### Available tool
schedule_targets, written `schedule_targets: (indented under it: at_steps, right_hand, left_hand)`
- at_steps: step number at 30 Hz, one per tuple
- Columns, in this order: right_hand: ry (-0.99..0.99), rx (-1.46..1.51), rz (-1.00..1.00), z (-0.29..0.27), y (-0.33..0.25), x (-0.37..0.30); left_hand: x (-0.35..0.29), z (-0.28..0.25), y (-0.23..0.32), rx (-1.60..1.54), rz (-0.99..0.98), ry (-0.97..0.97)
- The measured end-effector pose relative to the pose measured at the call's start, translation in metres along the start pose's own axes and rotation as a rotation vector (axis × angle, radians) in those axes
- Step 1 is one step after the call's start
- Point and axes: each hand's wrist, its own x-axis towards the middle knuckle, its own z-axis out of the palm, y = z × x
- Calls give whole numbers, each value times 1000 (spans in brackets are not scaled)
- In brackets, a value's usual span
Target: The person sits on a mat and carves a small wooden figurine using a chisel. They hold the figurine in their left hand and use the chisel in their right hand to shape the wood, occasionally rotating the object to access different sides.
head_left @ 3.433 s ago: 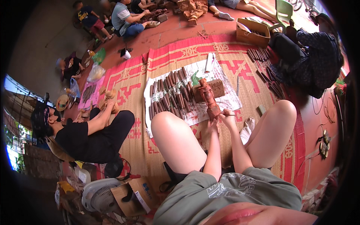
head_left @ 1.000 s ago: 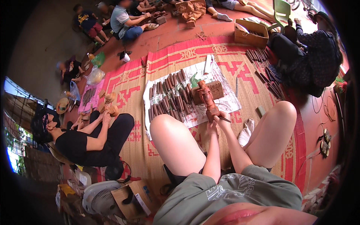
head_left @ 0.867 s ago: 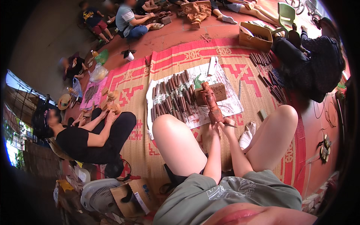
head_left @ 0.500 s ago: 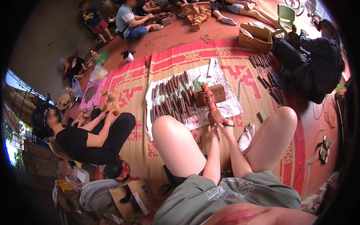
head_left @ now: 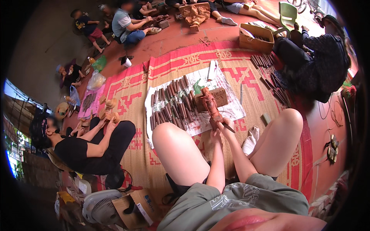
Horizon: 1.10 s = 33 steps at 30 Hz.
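Note:
Between my knees a reddish-brown carved wooden figurine (head_left: 210,102) stands tilted, its head pointing away from me. My left hand (head_left: 216,134) is closed around the lower end of its base. My right hand (head_left: 224,125) is closed on a slim dark carving tool (head_left: 230,129), whose back end sticks out to the right; the working end is hidden against the base. Just beyond the figurine lies a brown block (head_left: 219,97). Several dark-handled carving tools (head_left: 173,101) lie in rows on a white cloth (head_left: 148,133) to the left.
A patterned straw mat (head_left: 135,86) lies under everything. On the left a person in black (head_left: 84,144) holds a pale carving (head_left: 111,109). At right sits another person (head_left: 323,57) near loose tools (head_left: 275,90) and a cardboard box (head_left: 256,42). A fan (head_left: 102,206) stands lower left.
The carving tool in my right hand has swung from lying nearly level to slanting down to the right. My left hand keeps its hold on the figurine's base. The whole view has shifted slightly.

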Motion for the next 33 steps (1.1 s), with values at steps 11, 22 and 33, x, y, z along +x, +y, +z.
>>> schedule_targets:
  at_steps: [11,22,33]
  right_hand:
    - [-1,182,55,18,-6,-3]
    - [-15,343,51,21,11,7]
    - [112,211,-173,4,12,5]
  left_hand:
    - [15,-24,4,126,39,106]
    - [24,-13,-10,97,72,71]
    - [-3,2,-4,108,43,78]
